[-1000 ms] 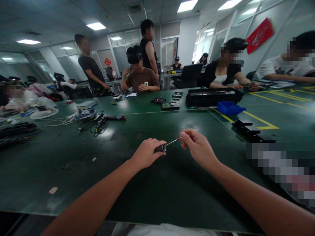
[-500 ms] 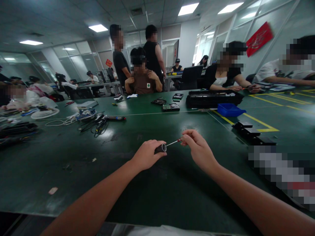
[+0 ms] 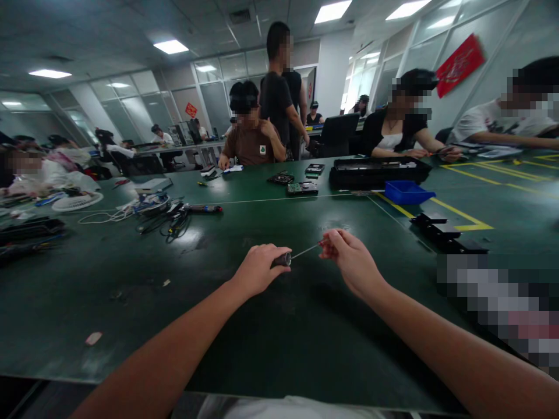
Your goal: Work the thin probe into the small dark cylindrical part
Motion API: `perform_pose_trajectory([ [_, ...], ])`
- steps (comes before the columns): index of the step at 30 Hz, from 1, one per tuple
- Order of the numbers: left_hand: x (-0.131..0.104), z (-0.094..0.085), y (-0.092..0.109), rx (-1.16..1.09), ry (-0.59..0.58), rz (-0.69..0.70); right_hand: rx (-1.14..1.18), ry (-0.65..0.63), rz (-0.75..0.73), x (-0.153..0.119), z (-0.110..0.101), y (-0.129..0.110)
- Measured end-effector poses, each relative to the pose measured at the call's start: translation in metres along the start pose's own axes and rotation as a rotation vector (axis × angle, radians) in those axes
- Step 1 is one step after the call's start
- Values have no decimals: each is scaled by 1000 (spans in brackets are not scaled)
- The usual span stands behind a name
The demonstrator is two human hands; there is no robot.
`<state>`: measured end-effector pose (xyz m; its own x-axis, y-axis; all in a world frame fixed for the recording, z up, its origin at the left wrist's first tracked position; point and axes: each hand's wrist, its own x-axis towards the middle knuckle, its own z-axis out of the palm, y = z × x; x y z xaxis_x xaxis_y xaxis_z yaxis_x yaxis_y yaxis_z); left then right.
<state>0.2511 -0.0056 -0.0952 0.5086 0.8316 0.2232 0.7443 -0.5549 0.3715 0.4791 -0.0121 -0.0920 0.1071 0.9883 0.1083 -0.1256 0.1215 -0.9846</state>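
My left hand (image 3: pixel 255 269) is closed around a short dark cylinder (image 3: pixel 283 259), whose ringed, hollow-looking end faces right. Fingers and thumb cover the rest of that part. Opposite it, my right hand (image 3: pixel 351 259) pinches the red handle of a thin screwdriver (image 3: pixel 306 251). The metal shaft slants down to the left, and its tip meets the cylinder's open end; whether it is inside or only at the rim, I cannot tell. Both hands are held above the green table (image 3: pixel 279 349).
Cables (image 3: pixel 174 221) and a dark rod-shaped tool (image 3: pixel 204 209) lie at the left. Hard drives (image 3: pixel 303 188), a black housing (image 3: pixel 379 174) and a blue bin (image 3: pixel 407 192) stand farther back. Black brackets (image 3: pixel 449 235) are at the right. Several people sit around the table.
The cylinder and my left hand have shifted very slightly left. My right fingers have curled differently on the screwdriver. Across the table, a standing person moved right; the seated person lowered one hand.
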Motion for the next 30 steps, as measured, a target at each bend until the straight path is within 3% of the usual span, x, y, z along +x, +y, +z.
perform_pose_trajectory([
  [8, -1, -4, 8, -106, 9, -5, -162, -74, -117, -10, 1, -7],
  [17, -3, -2, 7, -154, 34, 2, -165, -119, -115, -10, -1, -8],
  [24, -4, -2, 6, -109, 19, -9, -560, -67, -167, -17, -2, -24],
  [30, -2, -1, 6, -54, 5, -5, -571, -139, -215, -17, -1, -21],
])
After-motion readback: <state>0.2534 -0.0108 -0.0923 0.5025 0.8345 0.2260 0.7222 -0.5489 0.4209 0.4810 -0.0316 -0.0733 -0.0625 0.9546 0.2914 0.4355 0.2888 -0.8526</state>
